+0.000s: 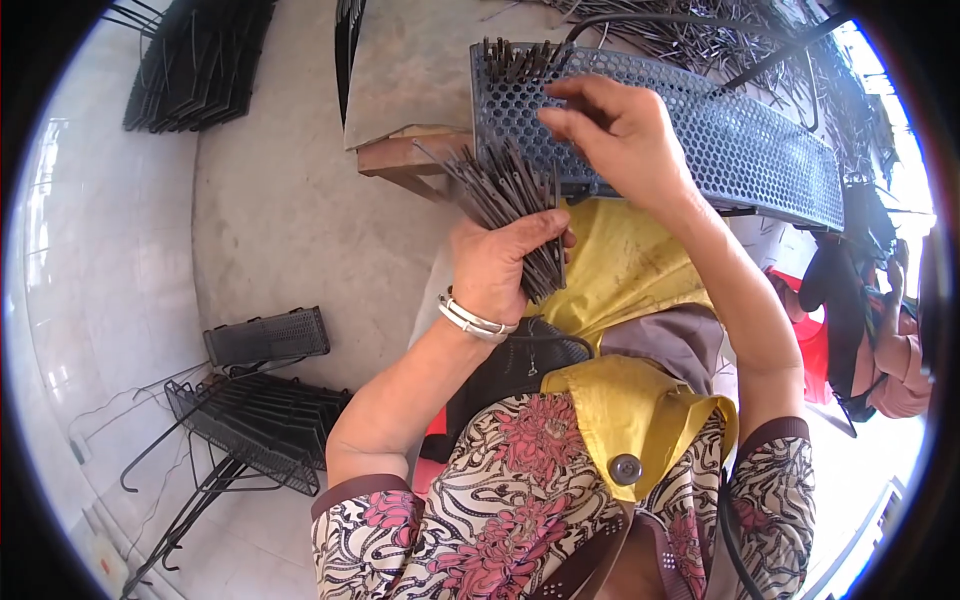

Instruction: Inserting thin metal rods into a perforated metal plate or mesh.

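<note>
My left hand [505, 262] is closed round a thick bundle of thin dark sticks [505, 188], which fan out at their upper ends. It is just below the left end of a long dark plate full of round holes [660, 130]. Over that plate hovers my right hand [625, 135], its fingers curled but apart, with nothing visible between them. A cluster of similar short dark sticks [520, 62] stands upright in the holes at the plate's far left corner, just beyond my right fingertips.
A wooden bench [410, 150] with a pale top stands beside the plate's left end. More loose sticks [690, 35] lie heaped beyond it. Dark perforated racks [265, 420] stand at lower left, and stacked dark frames [200, 65] at far left. At right, another person [890, 350] is partly visible.
</note>
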Available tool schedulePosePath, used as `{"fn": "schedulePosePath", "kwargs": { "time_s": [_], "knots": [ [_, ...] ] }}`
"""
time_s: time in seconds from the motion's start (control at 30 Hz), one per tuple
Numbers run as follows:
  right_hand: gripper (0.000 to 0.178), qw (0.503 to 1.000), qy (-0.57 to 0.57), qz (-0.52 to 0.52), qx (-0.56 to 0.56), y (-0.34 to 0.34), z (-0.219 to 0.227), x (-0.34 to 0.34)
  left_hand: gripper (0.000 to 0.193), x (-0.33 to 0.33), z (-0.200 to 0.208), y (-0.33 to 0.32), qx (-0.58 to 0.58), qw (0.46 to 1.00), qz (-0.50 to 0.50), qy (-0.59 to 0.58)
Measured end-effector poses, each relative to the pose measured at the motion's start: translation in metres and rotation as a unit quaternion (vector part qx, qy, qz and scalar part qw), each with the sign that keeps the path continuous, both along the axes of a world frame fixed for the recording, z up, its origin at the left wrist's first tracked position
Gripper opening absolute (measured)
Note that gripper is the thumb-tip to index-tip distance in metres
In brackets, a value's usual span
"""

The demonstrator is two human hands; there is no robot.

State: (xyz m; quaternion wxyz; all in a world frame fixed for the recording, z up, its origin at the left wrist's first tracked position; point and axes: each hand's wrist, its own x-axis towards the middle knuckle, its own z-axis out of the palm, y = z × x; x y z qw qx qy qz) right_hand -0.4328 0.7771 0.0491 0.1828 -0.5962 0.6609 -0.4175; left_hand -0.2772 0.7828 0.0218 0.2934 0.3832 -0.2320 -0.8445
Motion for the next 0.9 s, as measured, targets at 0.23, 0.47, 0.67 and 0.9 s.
{"fn": "schedulePosePath", "kwargs": {
  "time_s": [0.23,0.47,0.67,0.9],
  "knots": [
    [0.023,0.997,-0.019,-0.066,-0.04,-0.021,-0.003,-0.009,0.015,-0.005,-0.003,0.002,-0.008,1.0,-0.012,-0.02],
    [0.011,0.973,0.204,-0.008,-0.107,-0.058,-0.011,-0.011,0.017,-0.004,-0.005,0.001,-0.02,0.999,-0.023,-0.014],
    [0.013,0.959,0.257,-0.016,-0.118,-0.058,-0.007,-0.006,0.012,-0.005,0.0,-0.001,0.001,1.0,-0.01,-0.011],
    [0.008,0.931,0.346,0.07,-0.088,-0.061,0.014,-0.009,0.01,-0.003,-0.001,-0.003,-0.011,1.0,-0.023,-0.007]
  ]
}}
